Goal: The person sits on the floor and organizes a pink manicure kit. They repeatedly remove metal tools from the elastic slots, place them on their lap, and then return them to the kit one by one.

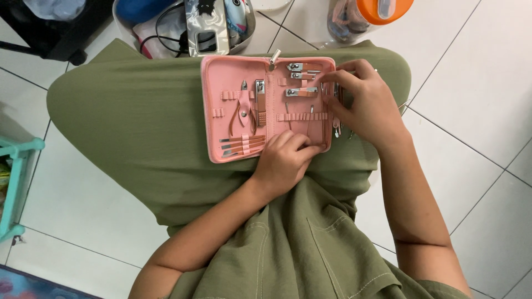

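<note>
Left hand (285,163) curled, fingers bent down over near edge of open pink manicure case (266,108), pinning lower right part of it; whether it pinches anything small, cannot tell. Right hand (368,105) at case's right edge, fingers half closed, thumb and fingertips pinching at thin metal tools (337,119) along that edge; exact tool gripped is hidden by fingers. Case lies open flat on person's lap, on olive green fabric (144,127) of garment stretched across knees, zipper pull (274,55) at far edge. Inside case, left half: small nippers (242,111) with rose-gold handles, beside them an upright nail clipper (260,102), below them slim rose-gold tools (242,145) lying flat under an elastic loop. Right half: two small clippers (302,70) near top, another clipper (301,92) just under them, thin probes (302,119) tucked under pink band. Floor is white tile (476,83) with dark grout lines. Beyond knees: white basket (183,25) with black cables and a phone in shiny case. Clear container with orange lid (368,14) on floor, far right of basket. Teal rack (16,182) at left frame edge. Dark furniture leg (50,39) top left. Both forearms bare, reaching in from bottom.
</note>
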